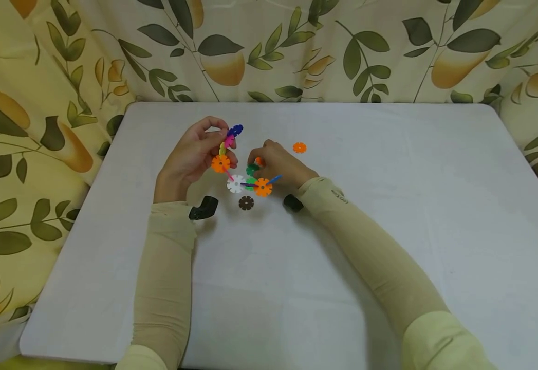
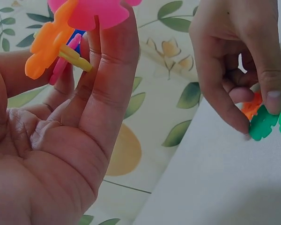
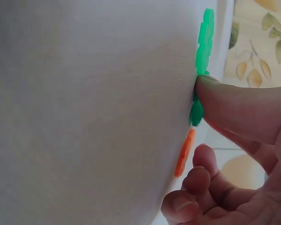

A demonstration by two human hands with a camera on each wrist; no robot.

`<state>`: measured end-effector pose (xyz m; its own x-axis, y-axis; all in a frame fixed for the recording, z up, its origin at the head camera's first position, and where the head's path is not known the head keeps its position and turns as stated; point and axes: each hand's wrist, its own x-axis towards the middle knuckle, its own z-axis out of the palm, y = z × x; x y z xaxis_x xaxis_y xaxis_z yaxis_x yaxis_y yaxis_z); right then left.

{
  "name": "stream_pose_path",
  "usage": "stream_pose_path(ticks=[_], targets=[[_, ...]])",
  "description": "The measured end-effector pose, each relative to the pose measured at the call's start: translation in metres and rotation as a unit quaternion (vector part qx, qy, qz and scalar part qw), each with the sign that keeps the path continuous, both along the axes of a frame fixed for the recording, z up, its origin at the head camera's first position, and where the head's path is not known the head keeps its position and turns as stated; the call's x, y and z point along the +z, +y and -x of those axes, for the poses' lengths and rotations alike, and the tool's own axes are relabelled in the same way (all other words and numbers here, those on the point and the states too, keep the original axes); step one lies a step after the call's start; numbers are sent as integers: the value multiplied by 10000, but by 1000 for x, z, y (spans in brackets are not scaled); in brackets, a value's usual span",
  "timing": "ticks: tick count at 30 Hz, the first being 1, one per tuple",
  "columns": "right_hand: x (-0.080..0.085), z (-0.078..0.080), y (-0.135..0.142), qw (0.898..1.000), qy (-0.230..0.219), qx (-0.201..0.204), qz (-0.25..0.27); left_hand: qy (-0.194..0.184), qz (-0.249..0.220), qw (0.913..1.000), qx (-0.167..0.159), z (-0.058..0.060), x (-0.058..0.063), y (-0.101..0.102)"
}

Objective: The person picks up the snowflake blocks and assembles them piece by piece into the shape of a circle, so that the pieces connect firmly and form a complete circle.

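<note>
Right grip (image 1: 281, 163) pinches dark-green disc (image 2: 263, 124), part hidden — left grip (image 1: 193, 153) holds chain (image 1: 233, 185).

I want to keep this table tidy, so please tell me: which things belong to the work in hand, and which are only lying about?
In the work:
chain of joined flower pieces, held in the left hand
dark green piece, pinched by the right hand

Lying about, it seems:
loose orange piece
brown piece
</note>
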<state>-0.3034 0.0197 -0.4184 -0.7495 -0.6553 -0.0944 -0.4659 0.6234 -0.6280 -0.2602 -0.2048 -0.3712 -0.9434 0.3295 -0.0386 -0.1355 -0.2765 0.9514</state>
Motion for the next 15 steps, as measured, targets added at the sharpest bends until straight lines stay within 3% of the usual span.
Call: stream_pose_path(ticks=[5, 10, 15], targets=[[0, -2, 6, 9998, -120, -141, -36, 27, 40, 10000, -69, 0, 0, 2], [4, -11, 25, 9973, -480, -390, 405, -53, 69, 9999, -118, 1, -2, 6], [13, -22, 52, 9926, -372, -872, 760, -193, 159, 9992, -317, 2, -6, 14]])
